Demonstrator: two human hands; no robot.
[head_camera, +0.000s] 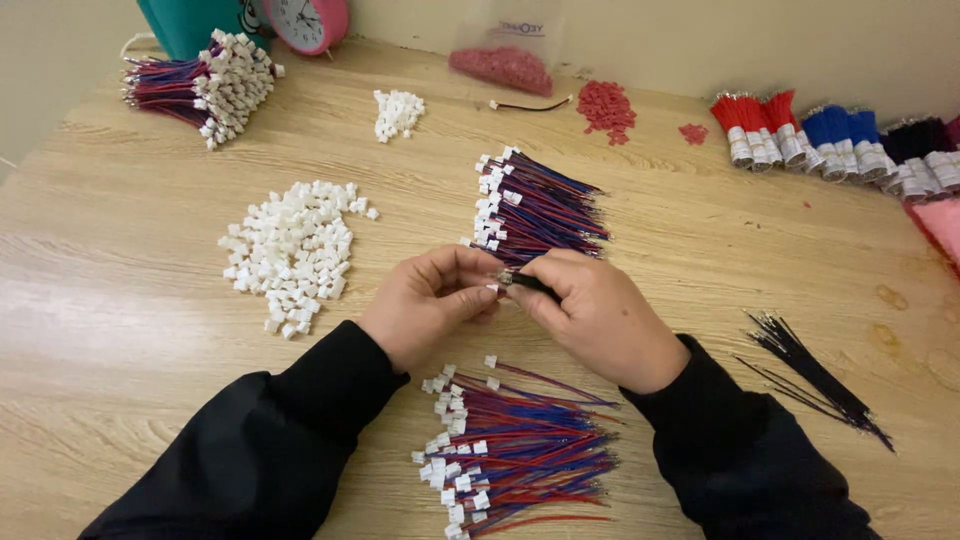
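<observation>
Two hands joined a wire and a plug above the wooden counter (120, 300).
The left hand (425, 300) pinched a small white plastic connector (493, 288); the right hand (595, 315) gripped a thin black wire (530, 284), between red-and-blue wire bundles (535, 208).

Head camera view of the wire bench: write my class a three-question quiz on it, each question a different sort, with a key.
1. True or false: the loose heap of white plastic connectors lies on the side of the left hand.
2. Multiple choice: the loose black wires lie (A) beside the pink clock, (B) on the table on the side of the right hand, (C) under the connector heap.
3. Fill in: the bundle of red and blue wires nearest the camera lies between the two black ____.

Key: 1 true; 2 B; 3 sleeves.
</observation>
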